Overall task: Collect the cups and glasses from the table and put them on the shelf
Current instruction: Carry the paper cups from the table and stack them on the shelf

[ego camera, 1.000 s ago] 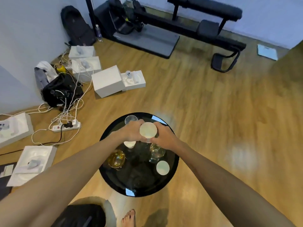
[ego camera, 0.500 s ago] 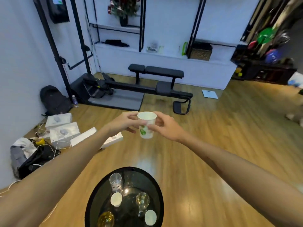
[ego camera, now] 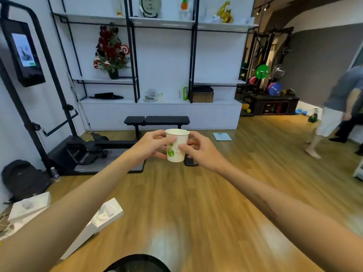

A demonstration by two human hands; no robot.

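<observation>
**First cup's in the air, shelf is across the room**

So the step here looks like the carry: one cup is up and headed for the big white shelf unit (ego camera: 163, 101) on the far wall. Between the person and it there's open wood floor and a black workout bench (ego camera: 157, 120), so I'd guess the next move means walking round or up to that bench and finding a bare patch on the low ledge, next to the wicker basket (ego camera: 202, 97) and a small glass thing I can't quite make out.

The table (ego camera: 137, 265) only peeks in at the bottom edge, a dark round rim, so whatever's on it is out of view.

The paper cup (ego camera: 176, 146) is upright, white with a green print, held out front at about chest level. Can't see anything inside from this angle, just the pale rim.

Left hand (ego camera: 151, 145) has fingers curled round one side, right hand (ego camera: 198, 150) wraps the other, thumb on the front. Two-handed hold.
</observation>
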